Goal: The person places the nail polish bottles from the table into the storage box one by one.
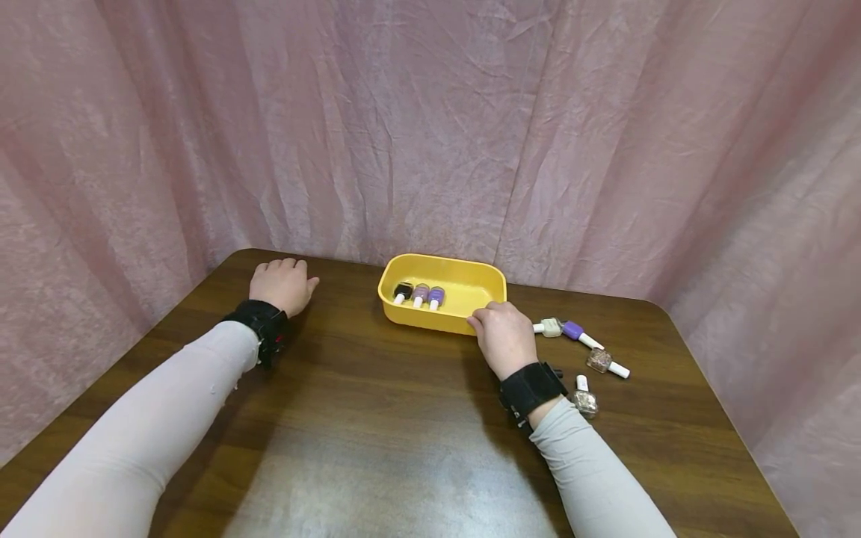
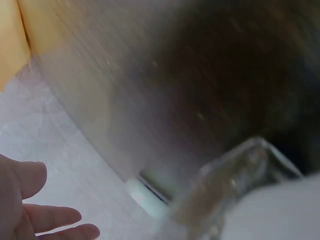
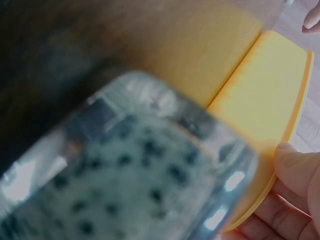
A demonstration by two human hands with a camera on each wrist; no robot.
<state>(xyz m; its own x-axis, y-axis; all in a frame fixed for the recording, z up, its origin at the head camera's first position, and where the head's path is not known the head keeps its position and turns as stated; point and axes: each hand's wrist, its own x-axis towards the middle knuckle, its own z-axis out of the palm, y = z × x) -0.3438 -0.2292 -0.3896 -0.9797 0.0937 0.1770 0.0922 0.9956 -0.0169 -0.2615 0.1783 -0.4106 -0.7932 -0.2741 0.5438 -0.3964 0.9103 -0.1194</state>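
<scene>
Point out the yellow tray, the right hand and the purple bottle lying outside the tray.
yellow tray (image 1: pixel 464 286): head view, bare inner floor.
right hand (image 1: pixel 503 336): head view, back of hand.
purple bottle (image 1: pixel 573 329): head view, purple body.

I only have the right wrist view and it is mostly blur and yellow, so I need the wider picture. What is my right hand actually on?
Observer: Your right hand grips the near right corner of a yellow tray on the brown table.
Operator: Anything in the tray?
Observer: Three nail polish bottles lie side by side at its left end, white caps toward you.
Operator: Any left outside?
Observer: Four more bottles lie on the table just right of your right hand.
Operator: And my left hand?
Observer: The left hand rests on the table, left of the tray and apart from it, holding nothing.
</scene>
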